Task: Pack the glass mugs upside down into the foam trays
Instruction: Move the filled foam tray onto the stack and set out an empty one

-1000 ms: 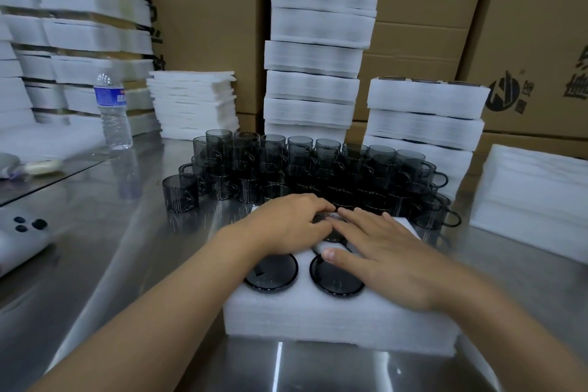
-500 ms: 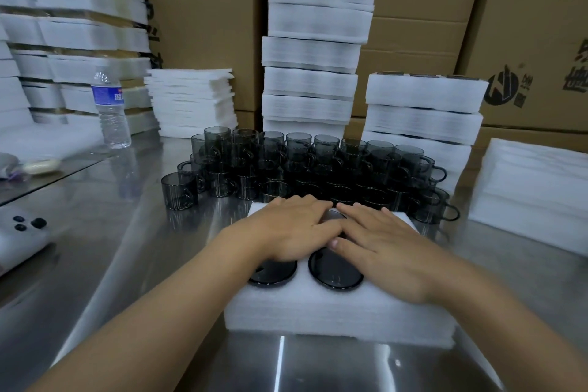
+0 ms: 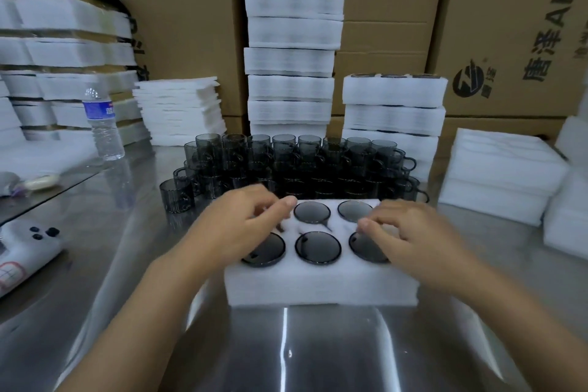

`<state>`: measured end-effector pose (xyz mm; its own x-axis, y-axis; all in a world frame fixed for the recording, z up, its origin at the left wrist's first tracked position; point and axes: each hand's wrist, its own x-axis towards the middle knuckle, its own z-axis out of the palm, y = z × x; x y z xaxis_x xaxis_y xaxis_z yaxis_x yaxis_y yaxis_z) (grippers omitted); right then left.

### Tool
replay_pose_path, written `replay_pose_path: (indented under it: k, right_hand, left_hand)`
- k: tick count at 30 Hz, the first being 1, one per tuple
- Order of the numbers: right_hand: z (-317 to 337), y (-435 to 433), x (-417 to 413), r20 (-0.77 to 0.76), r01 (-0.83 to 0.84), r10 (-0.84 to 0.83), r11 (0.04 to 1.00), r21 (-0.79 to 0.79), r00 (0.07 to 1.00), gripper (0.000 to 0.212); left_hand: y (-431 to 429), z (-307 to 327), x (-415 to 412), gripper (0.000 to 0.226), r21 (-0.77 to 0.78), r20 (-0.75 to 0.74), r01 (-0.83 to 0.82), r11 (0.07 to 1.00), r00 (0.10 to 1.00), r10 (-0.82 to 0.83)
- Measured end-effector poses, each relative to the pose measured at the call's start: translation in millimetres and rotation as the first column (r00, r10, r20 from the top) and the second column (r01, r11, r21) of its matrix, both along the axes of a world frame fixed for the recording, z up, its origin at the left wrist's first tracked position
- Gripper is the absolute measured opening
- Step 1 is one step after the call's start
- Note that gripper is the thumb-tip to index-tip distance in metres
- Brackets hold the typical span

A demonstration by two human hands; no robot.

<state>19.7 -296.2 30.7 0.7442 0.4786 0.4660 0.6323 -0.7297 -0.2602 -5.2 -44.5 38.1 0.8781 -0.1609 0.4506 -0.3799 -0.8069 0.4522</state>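
Head view: mugs [image 3: 318, 247] stand vertical, base-up, in foam tray [image 3: 318, 288]; left hand [image 3: 241, 226] and right hand [image 3: 413, 232] fingers loosely curled, empty.

Both my forearms [image 3: 152, 312] are bare as far as they show. My left hand [image 3: 241, 226] and right hand [image 3: 416, 235] are bare too, fingers [image 3: 386, 216] short-nailed.

Your white foam tray [image 3: 321, 286] holds smoky grey glass mugs [image 3: 318, 247] upside down (five bases show); loose mugs [image 3: 286, 162] stand behind.
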Motion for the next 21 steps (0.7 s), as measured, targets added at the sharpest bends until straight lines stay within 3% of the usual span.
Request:
replay_pose_path:
  k: [2, 4, 8, 13, 17, 19, 21]
  right_hand:
    - [-2, -16, -16, -0.035, -0.015, 0.013, 0.999, -0.052, 0.999, 0.051]
    - [-10, -23, -28, -0.013, -0.023, 0.021, 0.987, -0.157, 1.000, 0.058]
    - [-13, -22, -38, 0.152, 0.094, -0.042, 0.930, -0.355, 0.988, 0.039]
    - [34, -53, -31, 0.442, 0.184, -0.076, 0.961, -0.208, 0.894, 0.032]
    - [102, -79, -1, 0.393, 0.391, -0.304, 0.906, -0.163, 0.868, 0.038]
    - [129, -90, 29, 0.382, 0.499, -0.416, 0.854, -0.146, 0.825, 0.050]
    - [149, -100, 65, 0.375, 0.577, -0.510, 0.812, -0.088, 0.774, 0.046]
  left_hand:
    - [7, -3, -22, 0.063, 0.023, -0.096, 0.039, 0.999, 0.995, -0.036]
    - [10, -10, -37, 0.053, 0.120, -0.141, 0.071, 0.990, 0.988, -0.054]
    - [13, -7, -46, 0.043, 0.337, -0.049, 0.067, 0.939, 0.997, -0.054]
    - [0, 54, -34, 0.034, 0.465, 0.280, 0.088, 0.881, 0.930, -0.240]
    - [-42, 118, 29, 0.038, 0.447, 0.313, 0.046, 0.894, 0.928, -0.204]
    - [-66, 143, 78, 0.041, 0.512, 0.347, -0.015, 0.859, 0.918, -0.191]
    - [-87, 162, 124, 0.041, 0.548, 0.393, -0.050, 0.835, 0.896, -0.204]
